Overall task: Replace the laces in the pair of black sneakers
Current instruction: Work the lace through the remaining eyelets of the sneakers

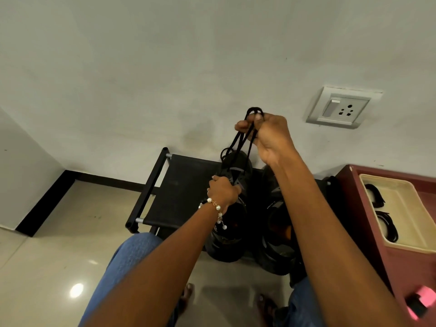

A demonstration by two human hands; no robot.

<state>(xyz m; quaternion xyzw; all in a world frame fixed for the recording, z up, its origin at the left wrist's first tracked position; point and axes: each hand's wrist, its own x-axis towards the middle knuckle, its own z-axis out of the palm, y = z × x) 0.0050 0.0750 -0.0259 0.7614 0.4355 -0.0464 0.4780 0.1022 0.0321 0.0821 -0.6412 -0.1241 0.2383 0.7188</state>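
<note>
Your right hand (266,135) is raised in front of the pale wall, its fingers (243,125) curled tight around a bunch of black shoelace (240,140) strands. The strands loop over the top of your fist and run taut down to the left black sneaker (232,166). Your left hand (223,191), with a pearl bead bracelet (218,208) at the wrist, sits lower, fingers wrapped over that sneaker's lacing area, holding it steady.

The left sneaker stands on a low black fabric shoe rack (181,185) with a black tube frame, and its heel hangs over the rack's near edge. The second black sneaker (276,232) lies just beside it to the right, partly hidden by your right forearm.

The rack's back edge is against the wall. Its left half is bare fabric, and glossy beige floor tiles (59,256) spread out to the left. Tight on the right is a maroon plastic stool (377,232) carrying a cream plastic tray (405,208) with two bundles of black laces (387,225). A grey wall socket (342,107) sits above right.
</note>
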